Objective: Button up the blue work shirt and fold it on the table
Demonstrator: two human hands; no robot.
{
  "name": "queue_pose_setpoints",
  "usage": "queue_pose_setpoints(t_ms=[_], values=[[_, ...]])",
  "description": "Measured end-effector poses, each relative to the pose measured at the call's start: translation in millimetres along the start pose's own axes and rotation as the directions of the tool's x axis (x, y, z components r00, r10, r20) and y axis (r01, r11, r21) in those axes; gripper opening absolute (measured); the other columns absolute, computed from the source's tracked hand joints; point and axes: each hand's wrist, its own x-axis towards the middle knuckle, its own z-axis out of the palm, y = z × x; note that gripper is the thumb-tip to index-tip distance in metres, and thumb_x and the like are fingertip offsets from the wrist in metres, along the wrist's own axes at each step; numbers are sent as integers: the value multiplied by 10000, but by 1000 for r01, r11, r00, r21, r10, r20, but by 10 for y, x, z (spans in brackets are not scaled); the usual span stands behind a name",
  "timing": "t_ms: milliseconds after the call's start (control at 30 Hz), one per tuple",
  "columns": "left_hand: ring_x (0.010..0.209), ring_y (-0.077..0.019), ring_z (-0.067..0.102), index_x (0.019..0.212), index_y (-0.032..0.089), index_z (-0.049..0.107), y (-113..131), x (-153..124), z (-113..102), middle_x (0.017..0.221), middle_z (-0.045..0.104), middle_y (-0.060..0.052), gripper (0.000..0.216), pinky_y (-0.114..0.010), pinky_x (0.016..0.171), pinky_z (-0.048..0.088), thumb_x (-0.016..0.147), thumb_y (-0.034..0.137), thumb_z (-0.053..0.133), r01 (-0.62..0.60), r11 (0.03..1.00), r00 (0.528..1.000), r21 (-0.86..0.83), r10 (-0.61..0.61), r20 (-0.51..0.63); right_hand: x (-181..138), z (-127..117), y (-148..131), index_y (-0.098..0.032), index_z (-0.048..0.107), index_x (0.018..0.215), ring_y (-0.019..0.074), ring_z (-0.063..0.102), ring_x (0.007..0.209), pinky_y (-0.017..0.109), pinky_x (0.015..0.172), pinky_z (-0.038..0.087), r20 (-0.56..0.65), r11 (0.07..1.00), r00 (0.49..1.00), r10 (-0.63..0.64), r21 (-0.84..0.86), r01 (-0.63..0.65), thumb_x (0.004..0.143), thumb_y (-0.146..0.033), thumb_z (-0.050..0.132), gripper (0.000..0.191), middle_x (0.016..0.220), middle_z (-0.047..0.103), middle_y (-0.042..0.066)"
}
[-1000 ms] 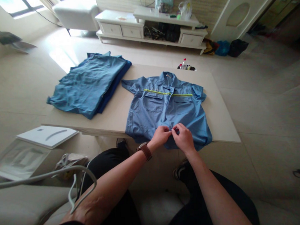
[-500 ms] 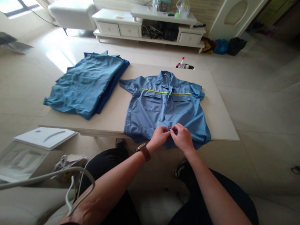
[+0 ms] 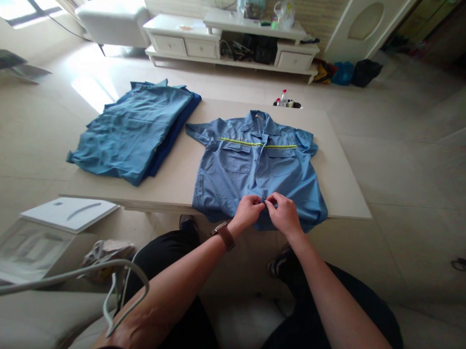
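A light blue short-sleeved work shirt (image 3: 256, 166) with a yellow-green stripe across the chest lies flat, front up, on the beige table (image 3: 179, 177). My left hand (image 3: 249, 211), with a brown watch on its wrist, and my right hand (image 3: 284, 213) meet at the shirt's front placket near the bottom hem. Both pinch the fabric there with closed fingers, fingertips almost touching each other. The hem hangs slightly over the table's near edge.
A pile of blue garments (image 3: 136, 130) lies on the table's left end. A white box lid (image 3: 68, 212) and a white hanger (image 3: 118, 287) are at my left. A white TV cabinet (image 3: 231, 41) stands behind, with small bottles (image 3: 286, 100) on the floor beyond the table.
Both hands stay pinched at the lower placket with only small finger movements. The view shifted slightly.
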Motion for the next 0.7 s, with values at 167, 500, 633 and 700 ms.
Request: queue_pose_setpoints(t_ms=[167,500,633,700], values=[[556,-92,346,544,175,510,-45,25,29,527,416,53,204,-272,532,213,716,226,609,0,1000,1000,-15,-1,-11,4,13,26,-234,582,780,207,626,772,307,742,417,-9,1000,1000,0,13,0,915,-242,529,145,797,684,41],[521,-96,409,612,163,583,-111,68,48,531,483,35,332,-271,536,266,796,438,617,131,974,991,-185,-135,-7,24,3,-84,-239,566,763,212,623,775,308,728,396,-34,1000,999,-14,-11,14,913,-218,516,159,794,680,38],[519,-98,411,618,168,571,-116,52,54,531,477,37,322,-274,536,276,798,429,628,146,964,988,-221,-152,-13,19,10,-75,-241,577,761,212,625,768,308,723,395,-31,999,999,-24,-28,23,912,-209,521,164,789,686,38],[526,-98,416,620,167,569,-113,46,57,538,482,36,325,-270,537,282,795,432,637,138,963,989,-230,-148,-25,19,11,-72,-241,585,765,213,628,766,308,719,394,-30,999,999,-25,-38,24,909,-203,526,161,796,696,42]])
